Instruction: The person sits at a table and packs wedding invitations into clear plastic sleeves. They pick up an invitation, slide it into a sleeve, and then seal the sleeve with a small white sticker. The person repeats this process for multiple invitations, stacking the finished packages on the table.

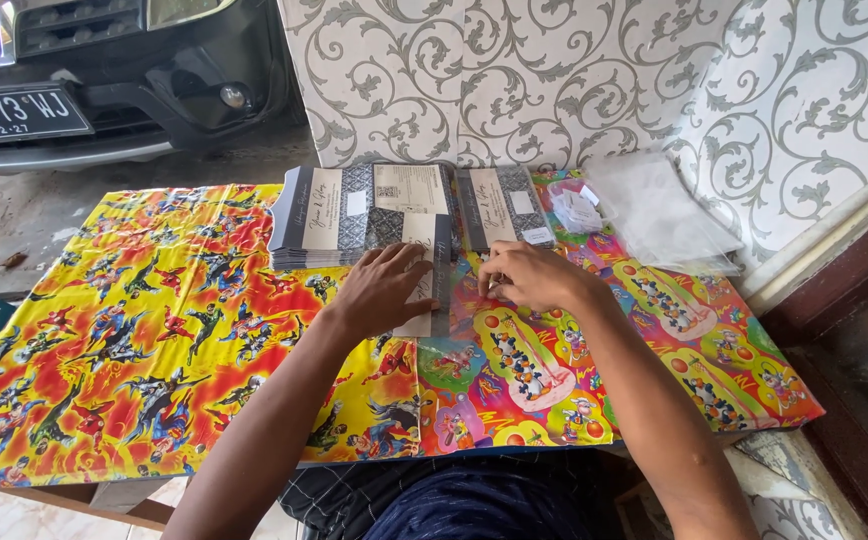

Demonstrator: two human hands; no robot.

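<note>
Now my left hand (pixel 379 285) lies flat, fingers spread, pinning the cream card (pixel 420 290) whose long axis runs away from me, while my right hand (pixel 532 277), just beside, pinches its clear sleeve's edge (pixel 444 300).

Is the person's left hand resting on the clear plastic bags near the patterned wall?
No, the left hand presses a cream card; the clear plastic bags lie untouched.

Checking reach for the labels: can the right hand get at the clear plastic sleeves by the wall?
Probably yes. The right hand rests on the card, and the clear plastic sleeves lie just beyond it, with only open table surface between.
</note>
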